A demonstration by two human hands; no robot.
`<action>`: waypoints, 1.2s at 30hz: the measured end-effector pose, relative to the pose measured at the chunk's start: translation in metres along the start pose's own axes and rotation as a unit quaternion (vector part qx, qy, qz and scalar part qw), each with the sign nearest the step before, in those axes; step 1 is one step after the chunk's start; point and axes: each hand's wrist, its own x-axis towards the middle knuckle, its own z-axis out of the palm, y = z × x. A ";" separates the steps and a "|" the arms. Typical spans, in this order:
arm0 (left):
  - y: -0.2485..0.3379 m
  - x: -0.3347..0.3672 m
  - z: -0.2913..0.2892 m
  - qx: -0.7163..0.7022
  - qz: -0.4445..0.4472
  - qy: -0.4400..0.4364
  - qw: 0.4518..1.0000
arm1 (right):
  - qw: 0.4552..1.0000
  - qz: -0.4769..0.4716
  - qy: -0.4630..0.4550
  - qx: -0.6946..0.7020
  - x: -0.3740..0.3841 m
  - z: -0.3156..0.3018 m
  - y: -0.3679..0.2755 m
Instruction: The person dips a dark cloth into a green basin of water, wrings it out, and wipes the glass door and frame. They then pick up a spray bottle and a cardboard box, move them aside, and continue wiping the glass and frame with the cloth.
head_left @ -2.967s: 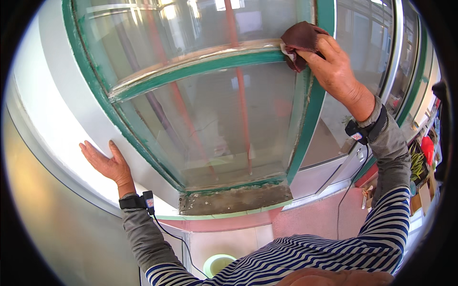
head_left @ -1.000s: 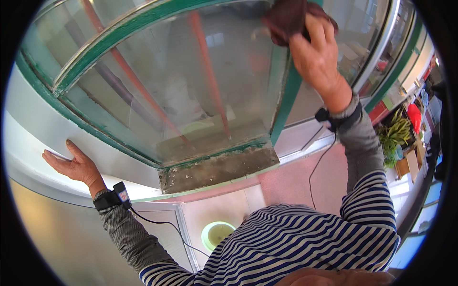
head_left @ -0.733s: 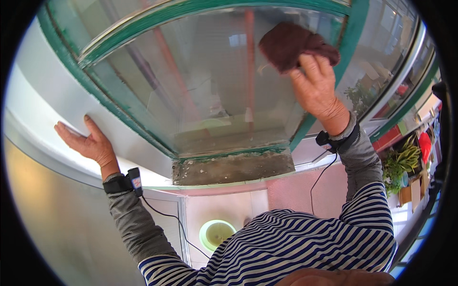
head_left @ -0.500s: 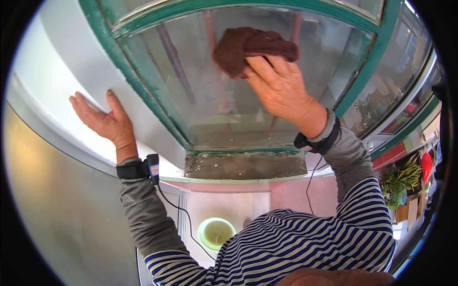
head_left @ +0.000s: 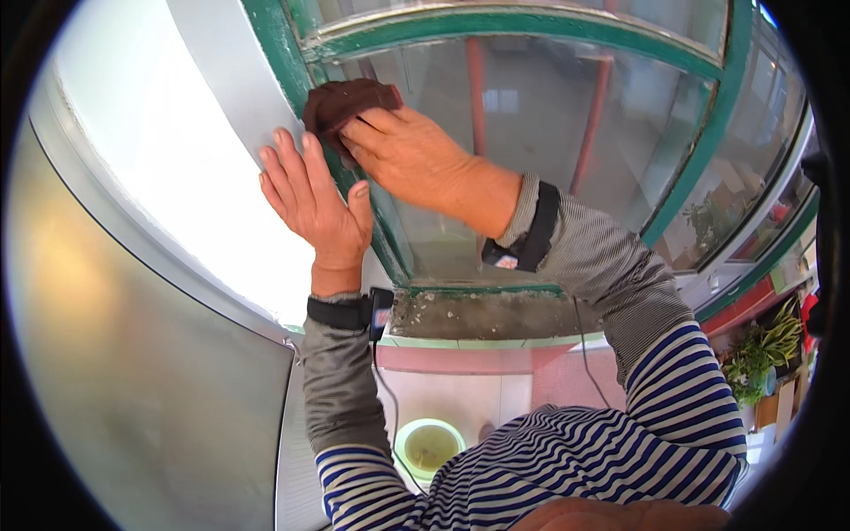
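Note:
A folded dark brown cloth (head_left: pixel 341 104) is bunched under the fingers of my right hand (head_left: pixel 416 159). It lies at the upper left corner of a glass pane (head_left: pixel 540 142), over the edge of the green window frame (head_left: pixel 390 234). My left hand (head_left: pixel 312 199) has its fingers stretched out and holds nothing. It rests by the pale grey strip left of the green frame, close below the cloth. Black straps with small devices circle both wrists.
Below the window is a worn sill (head_left: pixel 478 316). A pale green basin (head_left: pixel 429 447) with murky water stands on the floor. Thin cables (head_left: pixel 392 407) hang from the wrist straps. Potted plants (head_left: pixel 761 354) stand at the right, and a large smooth panel (head_left: pixel 150 354) at the left.
My right hand has carried the cloth left across the glass, from the upper middle to the left frame edge. My left hand has shifted right, nearer to the cloth.

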 end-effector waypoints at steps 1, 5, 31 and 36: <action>0.005 0.000 0.003 -0.038 -0.005 0.001 0.999 | 0.999 0.006 -0.019 0.030 -0.001 -0.003 0.002; 0.027 0.016 0.034 -0.179 -0.017 0.025 0.983 | 0.988 -0.007 -0.070 0.136 -0.001 -0.016 0.021; 0.519 -0.006 0.145 -0.163 -0.310 0.054 0.935 | 0.913 0.251 -0.006 0.322 -0.488 -0.386 0.215; 0.518 -0.026 0.148 -0.198 -0.335 0.034 0.920 | 0.894 0.191 0.005 0.406 -0.490 -0.362 0.207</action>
